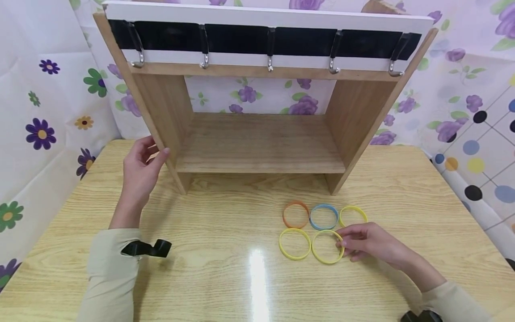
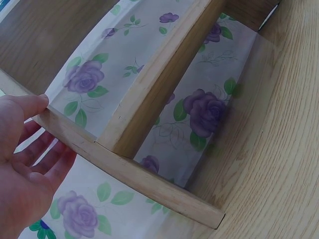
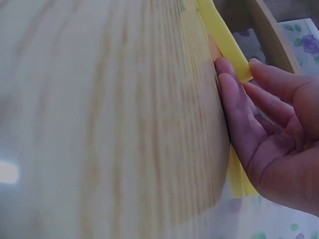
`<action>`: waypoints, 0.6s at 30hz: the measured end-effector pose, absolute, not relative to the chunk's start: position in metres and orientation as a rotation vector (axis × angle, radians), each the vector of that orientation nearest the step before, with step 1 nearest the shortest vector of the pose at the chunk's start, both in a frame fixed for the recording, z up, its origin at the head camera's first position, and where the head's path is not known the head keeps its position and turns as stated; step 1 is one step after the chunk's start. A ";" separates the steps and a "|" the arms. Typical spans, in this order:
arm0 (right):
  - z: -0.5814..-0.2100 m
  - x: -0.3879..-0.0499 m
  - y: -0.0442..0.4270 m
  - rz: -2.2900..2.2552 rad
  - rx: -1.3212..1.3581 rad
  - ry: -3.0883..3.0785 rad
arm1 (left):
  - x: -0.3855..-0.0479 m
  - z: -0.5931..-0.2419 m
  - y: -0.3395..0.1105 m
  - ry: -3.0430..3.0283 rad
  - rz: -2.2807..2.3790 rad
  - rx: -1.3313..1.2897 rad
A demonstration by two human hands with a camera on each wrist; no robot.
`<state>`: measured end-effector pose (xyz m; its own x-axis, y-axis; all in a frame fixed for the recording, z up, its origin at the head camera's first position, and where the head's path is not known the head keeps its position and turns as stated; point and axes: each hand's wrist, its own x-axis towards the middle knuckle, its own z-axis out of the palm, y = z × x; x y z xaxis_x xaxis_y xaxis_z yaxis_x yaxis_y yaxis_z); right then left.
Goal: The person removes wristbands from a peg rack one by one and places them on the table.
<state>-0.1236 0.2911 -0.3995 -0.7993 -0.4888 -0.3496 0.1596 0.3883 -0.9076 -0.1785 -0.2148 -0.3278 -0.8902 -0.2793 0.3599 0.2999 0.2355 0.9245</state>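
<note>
A wooden shelf rack [image 1: 257, 143] stands on the table, with several metal hooks [image 1: 270, 49] along its upper front. My left hand [image 1: 141, 167] holds the front edge of the rack's left side panel [image 2: 134, 172], thumb in front and fingers behind. Further right, my right hand [image 1: 372, 243] pinches the edge of a yellow wristband [image 1: 327, 263] between thumb and fingers; this yellow band [image 3: 229, 45] also shows in the right wrist view. Beside it lie another yellow wristband [image 1: 280, 244], an orange one [image 1: 297, 202], a blue one [image 1: 324, 206] and a third yellow one [image 1: 354, 207].
Flowered sheets [image 1: 48, 103] hang at the left and behind the rack, and a dotted sheet [image 1: 483, 165] is at the right. Light glares off the wooden table [image 1: 217, 268] in front. Black straps [image 1: 146, 248] circle the sleeves.
</note>
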 end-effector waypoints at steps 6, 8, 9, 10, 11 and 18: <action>-0.398 -0.121 0.286 -1.406 -0.283 2.139 | -0.179 -0.327 -0.214 -2.053 -1.712 -0.013; -0.398 -0.120 0.285 -1.404 -0.274 2.155 | -0.179 -0.327 -0.214 -2.065 -1.703 -0.011; -0.397 -0.120 0.285 -1.404 -0.271 2.159 | -0.179 -0.327 -0.213 -2.071 -1.700 -0.009; -0.397 -0.120 0.284 -1.402 -0.269 2.166 | -0.179 -0.326 -0.213 -2.074 -1.699 -0.010; -0.397 -0.120 0.284 -1.400 -0.269 2.171 | -0.179 -0.326 -0.213 -2.077 -1.698 -0.009; -0.395 -0.116 0.285 -1.386 -0.329 2.181 | -0.179 -0.327 -0.215 -2.061 -1.719 -0.008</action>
<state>-0.1161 0.2852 -0.3949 -0.8299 -0.4685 -0.3030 0.0755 0.4438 -0.8930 -0.1789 -0.2150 -0.3272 -0.8969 -0.2787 0.3433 0.2876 0.2219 0.9317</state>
